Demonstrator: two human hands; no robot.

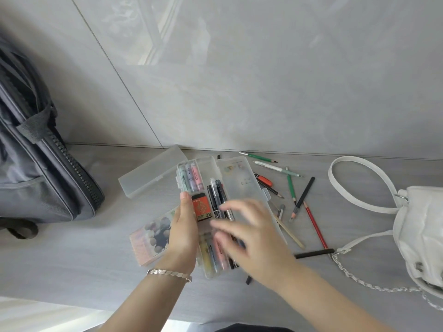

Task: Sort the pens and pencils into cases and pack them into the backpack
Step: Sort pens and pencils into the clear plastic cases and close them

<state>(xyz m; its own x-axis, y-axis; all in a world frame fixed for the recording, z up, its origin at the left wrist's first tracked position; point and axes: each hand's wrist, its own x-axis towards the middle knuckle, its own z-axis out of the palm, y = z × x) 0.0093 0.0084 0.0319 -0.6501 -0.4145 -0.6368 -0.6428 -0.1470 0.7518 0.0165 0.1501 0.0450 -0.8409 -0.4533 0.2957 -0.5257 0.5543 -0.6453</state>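
An open clear plastic case lies in the middle of the grey surface, its lid folded out to the right. Inside are pastel highlighters, black pens and an orange 2B box. My left hand grips the case's left edge. Blurred, my right hand hovers over the pens in the case with fingers spread; nothing shows in it. Loose pencils lie scattered to the right of the lid. The grey backpack stands at the far left.
A second, shut frosted case lies behind and left of the open one. A patterned case sits under my left hand. A white handbag with strap and chain occupies the right. The wall rises directly behind.
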